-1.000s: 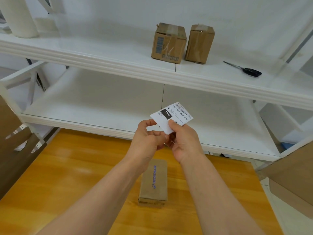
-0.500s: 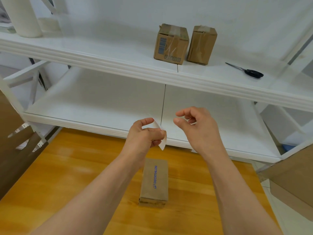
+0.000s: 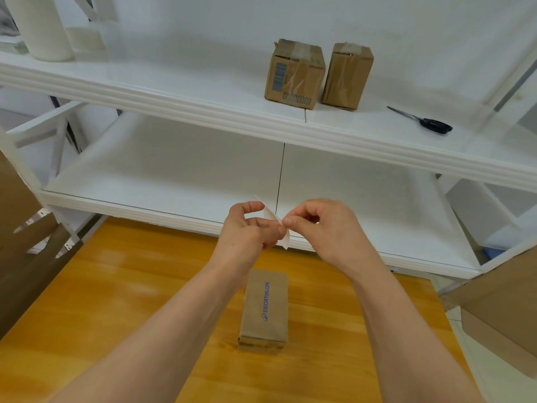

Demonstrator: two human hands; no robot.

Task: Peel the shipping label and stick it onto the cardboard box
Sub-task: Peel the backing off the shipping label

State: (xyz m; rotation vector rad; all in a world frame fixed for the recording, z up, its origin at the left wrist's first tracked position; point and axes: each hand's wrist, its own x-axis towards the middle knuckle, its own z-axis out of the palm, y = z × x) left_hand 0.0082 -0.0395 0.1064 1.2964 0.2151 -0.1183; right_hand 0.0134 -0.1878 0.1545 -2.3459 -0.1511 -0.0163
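Note:
A white shipping label (image 3: 275, 222) is held edge-on in front of me, its printed face turned away. My left hand (image 3: 250, 228) grips it from the left. My right hand (image 3: 316, 225) pinches its right edge between thumb and forefinger. Below my hands, a narrow brown cardboard box (image 3: 266, 309) with blue lettering lies flat on the orange wooden table (image 3: 116, 301), partly hidden by my left forearm.
A white shelf unit (image 3: 203, 112) stands behind the table. On its upper shelf are two taped cardboard boxes (image 3: 295, 74) (image 3: 347, 75), black-handled scissors (image 3: 427, 120) and a white cylinder (image 3: 40, 27). Brown cardboard panels (image 3: 505, 309) stand at both sides.
The label turned from face-up to edge-on. My right hand let go of it, opened to the right, then came back and pinched the label's edge.

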